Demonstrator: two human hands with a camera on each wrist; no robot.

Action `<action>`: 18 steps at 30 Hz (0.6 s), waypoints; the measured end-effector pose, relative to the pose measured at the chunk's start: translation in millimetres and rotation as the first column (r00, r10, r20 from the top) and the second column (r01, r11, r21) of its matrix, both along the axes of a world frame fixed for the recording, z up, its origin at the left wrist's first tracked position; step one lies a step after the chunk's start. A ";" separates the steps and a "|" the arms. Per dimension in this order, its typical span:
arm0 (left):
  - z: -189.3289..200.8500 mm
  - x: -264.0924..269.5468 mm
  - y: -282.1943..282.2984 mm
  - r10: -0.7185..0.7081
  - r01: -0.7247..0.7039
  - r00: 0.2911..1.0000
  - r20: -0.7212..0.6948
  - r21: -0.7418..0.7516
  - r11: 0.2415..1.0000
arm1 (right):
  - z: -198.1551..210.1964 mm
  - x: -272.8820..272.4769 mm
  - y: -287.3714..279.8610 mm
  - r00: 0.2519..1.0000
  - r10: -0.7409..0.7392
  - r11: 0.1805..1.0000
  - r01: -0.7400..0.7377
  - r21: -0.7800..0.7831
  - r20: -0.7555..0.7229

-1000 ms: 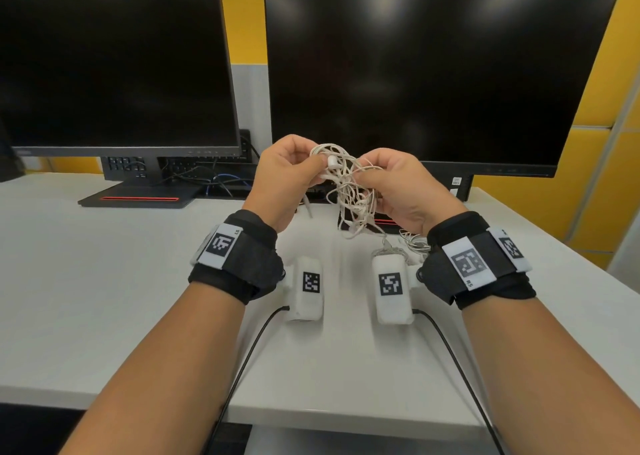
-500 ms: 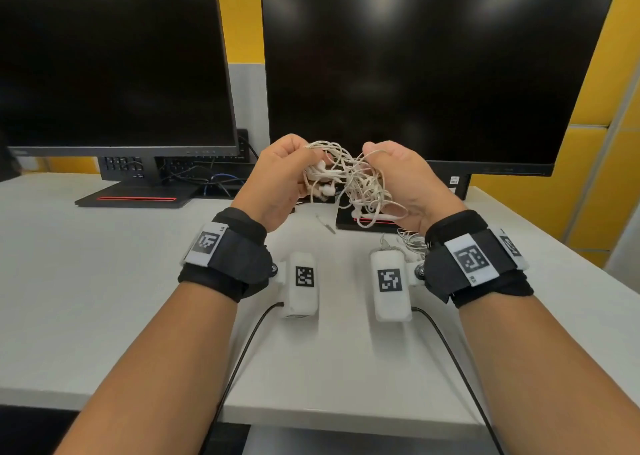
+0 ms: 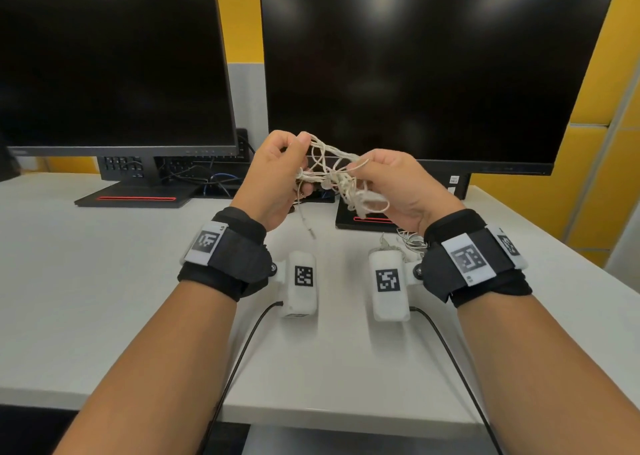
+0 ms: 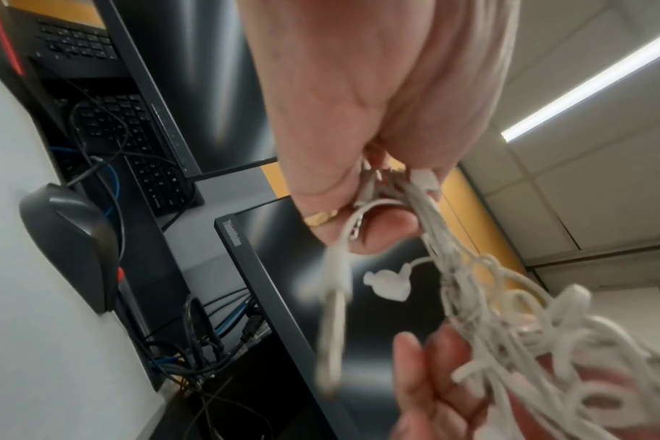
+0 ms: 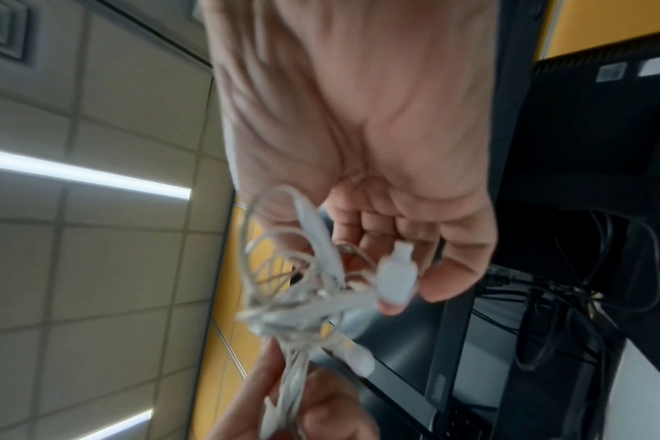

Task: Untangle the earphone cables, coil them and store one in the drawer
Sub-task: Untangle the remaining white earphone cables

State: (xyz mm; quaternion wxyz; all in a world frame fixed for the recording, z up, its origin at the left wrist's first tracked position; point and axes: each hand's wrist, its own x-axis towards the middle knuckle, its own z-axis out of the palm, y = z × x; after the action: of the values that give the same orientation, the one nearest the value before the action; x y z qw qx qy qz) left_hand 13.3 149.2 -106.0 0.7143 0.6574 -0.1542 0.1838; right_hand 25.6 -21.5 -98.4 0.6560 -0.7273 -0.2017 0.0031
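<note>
White tangle of earphone cables (image 3: 337, 177) stretched above the desk (image 3: 104, 281); left hand (image 3: 277, 174) and right hand (image 3: 394, 184) each pinch strands.

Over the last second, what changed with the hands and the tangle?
The left hand and right hand drew apart, stretching the tangled earphone cables from a hanging bunch into a spread web between them. One plug end now dangles lower. Both hands kept their grip above the white desk; the two monitors did not change.
</note>
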 end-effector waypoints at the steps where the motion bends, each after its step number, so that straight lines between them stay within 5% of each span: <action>1: 0.2 -0.7 0.6 0.004 -0.004 1.000 -0.001 0.033 0.999 | -0.1 1.6 -0.1 1.000 -0.030 0.999 0.030 0.044 0.002; 9: -2.3 -1.7 0.6 0.086 -0.049 0.993 -0.077 0.393 0.918 | 8.0 3.7 -6.0 0.990 -0.107 0.985 0.118 0.126 -0.093; 13: -2.9 -0.6 0.6 0.077 -0.050 0.994 -0.077 0.304 0.951 | 5.1 0.8 -7.1 0.997 0.023 0.991 -0.013 0.132 -0.079; 18: -2.3 2.5 0.6 0.112 -0.095 0.991 -0.073 0.200 0.975 | -3.3 -0.1 -4.1 0.993 0.109 0.989 -0.113 -0.093 -0.050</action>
State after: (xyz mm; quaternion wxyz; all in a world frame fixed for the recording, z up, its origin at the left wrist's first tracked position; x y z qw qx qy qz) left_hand 15.8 149.8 -108.4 0.6415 0.7387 -0.1069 0.1769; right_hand 25.5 -25.6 -101.7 0.6237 -0.7452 -0.2268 0.0653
